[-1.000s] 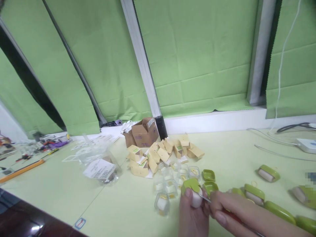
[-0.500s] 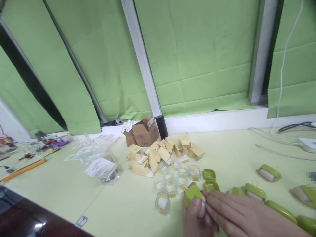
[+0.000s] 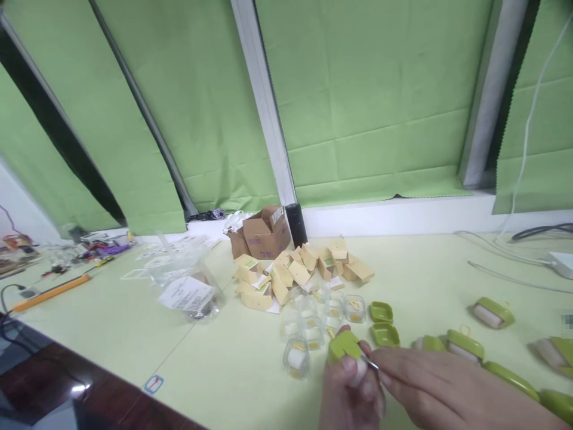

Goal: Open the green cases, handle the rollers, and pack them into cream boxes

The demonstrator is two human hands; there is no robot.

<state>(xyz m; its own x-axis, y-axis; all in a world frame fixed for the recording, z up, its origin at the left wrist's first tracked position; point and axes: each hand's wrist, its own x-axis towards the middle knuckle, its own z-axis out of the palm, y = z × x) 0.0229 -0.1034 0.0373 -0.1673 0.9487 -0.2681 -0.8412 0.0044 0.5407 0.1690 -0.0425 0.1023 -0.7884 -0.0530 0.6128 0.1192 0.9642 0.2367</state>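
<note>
Low in the head view, my left hand is closed around a small green-and-white case, its green top facing up. A yellow loop shows at the case's far corner. My right hand is beside it with fingers together, pinching a thin metal tool. The tool's tip meets the right side of the case; its other end is hidden by the fingers. Just beyond the hands are two green square trays. Several clear plastic boxes with white and yellow contents stand to the left.
Several green-and-white pieces lie on the right. Opened cardboard packs are piled before a brown carton and a black cylinder. A plastic bag with a label, an orange bar and a white cable are also on the table.
My left hand and the case have shifted slightly left and tilted. More of the metal tool now shows between the case and my right hand. The camera view has turned a little.
</note>
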